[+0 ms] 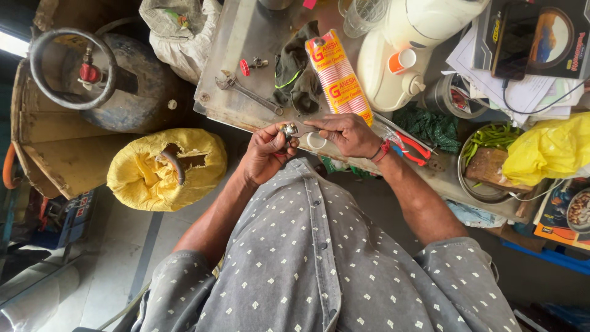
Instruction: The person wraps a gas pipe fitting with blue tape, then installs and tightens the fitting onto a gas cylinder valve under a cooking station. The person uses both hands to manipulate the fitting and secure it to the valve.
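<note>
My left hand (265, 152) grips a small metal fitting (287, 130) between thumb and fingers, just below the edge of a steel worktop (246, 37). My right hand (345, 134) pinches a strip of white tape leading to the fitting, with a small white tape roll (316, 141) under its fingers. Both hands are close together in front of my grey dotted shirt. A red thread band sits on the right wrist.
On the worktop lie an adjustable wrench (247, 91), a dark glove (295, 71), a sleeve of paper cups (342, 77), a white appliance (409, 49) and red-handled pliers (410, 147). A gas cylinder (104, 77) and a yellow sack (166, 167) stand at left; a bowl of green chillies (488, 138) at right.
</note>
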